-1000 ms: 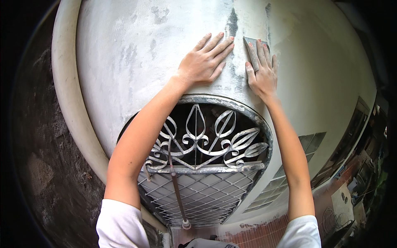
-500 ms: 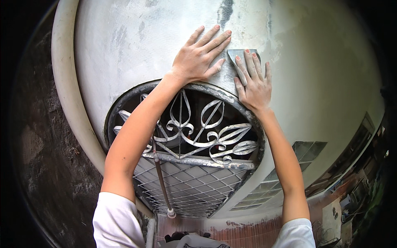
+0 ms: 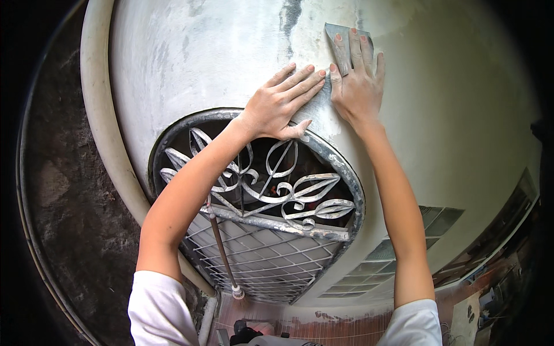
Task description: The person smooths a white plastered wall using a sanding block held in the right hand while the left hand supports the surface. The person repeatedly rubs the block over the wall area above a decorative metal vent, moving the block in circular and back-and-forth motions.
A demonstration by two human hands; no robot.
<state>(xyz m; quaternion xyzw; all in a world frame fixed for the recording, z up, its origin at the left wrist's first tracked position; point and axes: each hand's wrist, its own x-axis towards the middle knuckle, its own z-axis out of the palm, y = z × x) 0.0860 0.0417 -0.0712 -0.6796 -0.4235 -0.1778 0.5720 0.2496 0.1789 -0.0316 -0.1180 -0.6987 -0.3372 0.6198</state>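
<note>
Head view | pinning grey sheet (image 3: 332,30) on wall (image 3: 225,57) beneath right hand (image 3: 359,97), fingers (image 3: 356,52) flattened, upper right | resting left hand (image 3: 273,104), empty, lower-left of sheet

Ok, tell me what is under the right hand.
A thin grey sheet lies between the right hand and the pale wall, its top edge showing past the fingers. The wall patch behind it is covered.

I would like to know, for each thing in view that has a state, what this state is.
Right hand: fingers extended, flat on the grey sheet.
Grey sheet: pressed against the wall, partly hidden by the fingers.
Left hand: open, holding nothing.
Wall: pale, blotched with dark grey patches.
Arched frame: finish patchy.
Scrollwork: whitish finish, uneven.
</note>
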